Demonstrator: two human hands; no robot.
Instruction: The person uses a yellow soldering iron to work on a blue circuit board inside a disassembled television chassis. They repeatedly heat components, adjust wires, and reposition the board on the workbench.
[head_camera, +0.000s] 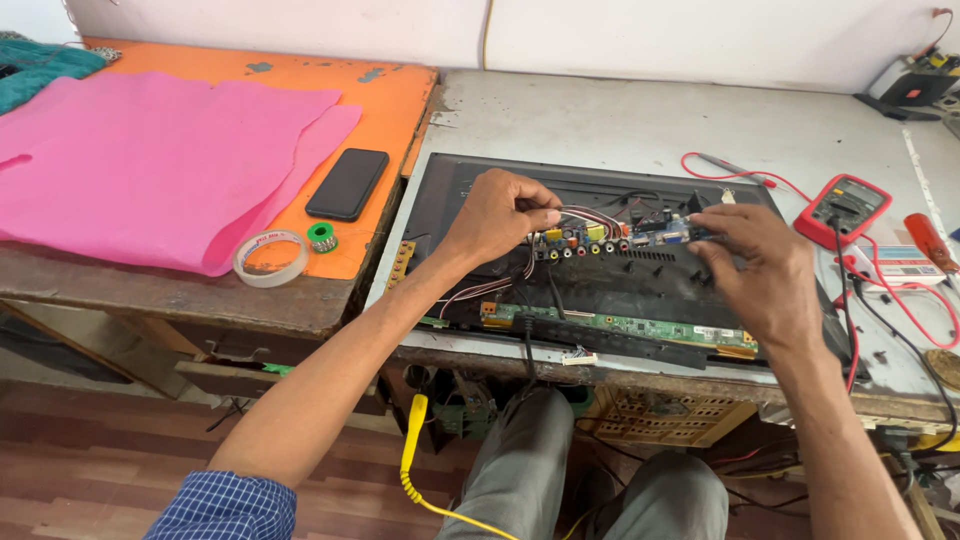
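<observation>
Pink sheet (140, 160): we see it spread over the orange table (385, 95) at the far left, well apart from our hands.
Phone (347, 183): a black phone lies face up on the orange table, near a roll of clear tape (270, 258) and a small green spool (321, 237).
Television (600, 290): it lies face down on the grey bench (620, 120) with its back open; a long green strip board (620, 322) runs along its near edge.
Left hand (495, 215): our fingertips are pinched on the bundle of red and white wires (590, 217) where it meets the left end of the small board.
Main board (620, 238): this small circuit board with coloured jacks and a blue port sits on the television's back, between our two hands.
Right hand (765, 275): our thumb and fingers press together on the right edge of the main board, steadying it.
Multimeter (845, 208): the red meter lies to the right on the bench, its red lead (735, 175) curling beside the television, untouched.
Step in hand: we judge that we are working the wire connector at the board's left end while the other hand holds the board.
Next move calls for: a straight, gentle pull or push along the connector, gripping the plug and not the thin wires, with the board kept flat so that nothing bends.
</observation>
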